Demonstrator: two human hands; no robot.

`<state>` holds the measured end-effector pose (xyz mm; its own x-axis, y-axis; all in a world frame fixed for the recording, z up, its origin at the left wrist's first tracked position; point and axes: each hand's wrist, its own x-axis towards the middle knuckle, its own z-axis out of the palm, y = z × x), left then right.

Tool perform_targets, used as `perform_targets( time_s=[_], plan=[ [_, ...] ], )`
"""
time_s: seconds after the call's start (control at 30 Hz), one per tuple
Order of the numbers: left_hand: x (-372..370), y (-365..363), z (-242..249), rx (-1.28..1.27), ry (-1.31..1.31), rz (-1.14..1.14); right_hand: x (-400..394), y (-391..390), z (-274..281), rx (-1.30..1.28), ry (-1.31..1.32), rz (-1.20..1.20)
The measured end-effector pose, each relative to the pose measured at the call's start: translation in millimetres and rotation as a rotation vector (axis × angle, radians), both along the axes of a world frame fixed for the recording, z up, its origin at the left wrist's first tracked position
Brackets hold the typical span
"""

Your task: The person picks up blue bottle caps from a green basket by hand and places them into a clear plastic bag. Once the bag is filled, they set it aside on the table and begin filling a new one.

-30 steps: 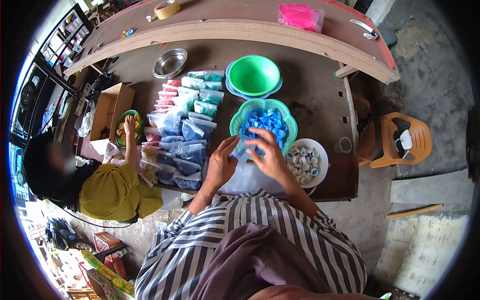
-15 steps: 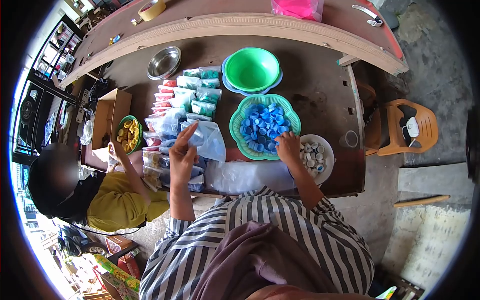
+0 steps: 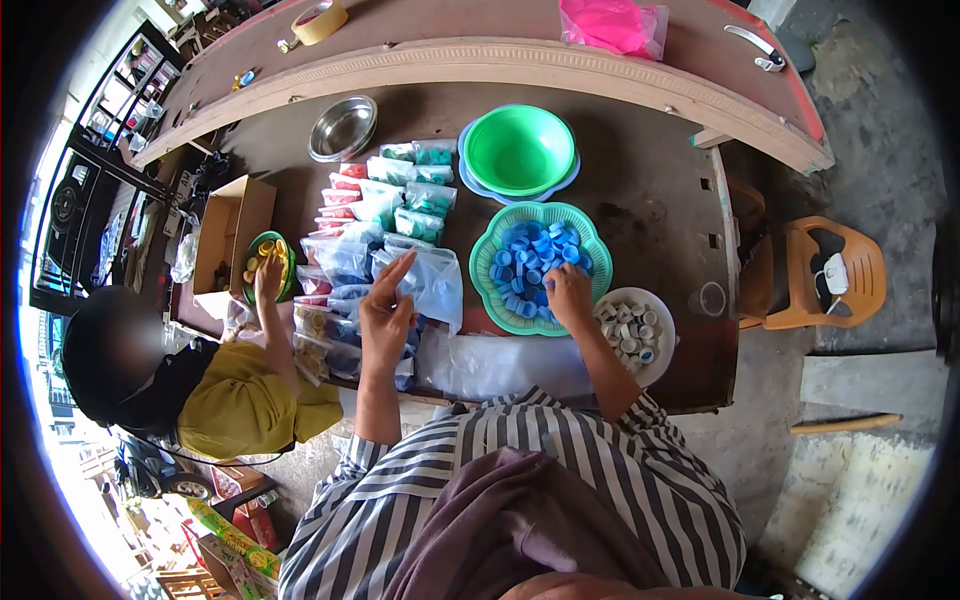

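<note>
Nothing legible. Green-and-yellow printed box (image 3: 235,540), below and left of left hand (image 3: 388,318): lettering too small, blurred. Pale plate (image 3: 177,202), above and left of same hand: dark characters, unreadable.

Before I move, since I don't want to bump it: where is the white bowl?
In the head view, the white bowl sits by the table's near edge, beside the right forearm, just lower right of the basket of blue caps.
</note>
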<state>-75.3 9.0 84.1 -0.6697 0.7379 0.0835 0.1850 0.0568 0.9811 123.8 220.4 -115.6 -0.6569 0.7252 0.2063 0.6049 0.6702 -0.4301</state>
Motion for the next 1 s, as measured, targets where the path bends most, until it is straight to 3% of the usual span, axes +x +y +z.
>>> perform_targets(
  time_s=[0.23, 0.43, 0.5, 0.57, 0.63, 0.7, 0.77, 0.9, 1.0],
  plan=[
    [15, -9, -5, -0.067, 0.023, -0.024, -28, -3, 1, 0.073, -0.077, 0.049],
    [22, -17, -8, -0.007, -0.063, -0.021, -8, -11, 2, -0.084, 0.165, 0.148],
    [26, -19, -7, -0.005, -0.06, -0.035, -1, -14, 2, -0.537, 0.338, 0.08],
    [27, -21, -11, -0.009, -0.05, -0.053, 4, -15, 3, -0.532, 0.341, 0.069],
    [30, -23, -14, -0.014, -0.048, -0.071, 11, -16, -5, -0.838, 0.578, 0.077],
    [34, -22, -15, -0.021, -0.045, -0.087, 17, -18, -2, -0.789, 0.63, 0.131],
    [37, -23, -16, -0.012, -0.043, -0.092, 22, -21, 19, -0.58, 0.374, 0.074],
    [40, -30, -17, -0.011, -0.022, -0.098, 17, -19, 9, -0.448, 0.348, 0.088],
    [42, -36, -15, -0.015, 0.011, -0.093, 9, -23, 11, -0.488, 0.256, 0.115]
  ],
)
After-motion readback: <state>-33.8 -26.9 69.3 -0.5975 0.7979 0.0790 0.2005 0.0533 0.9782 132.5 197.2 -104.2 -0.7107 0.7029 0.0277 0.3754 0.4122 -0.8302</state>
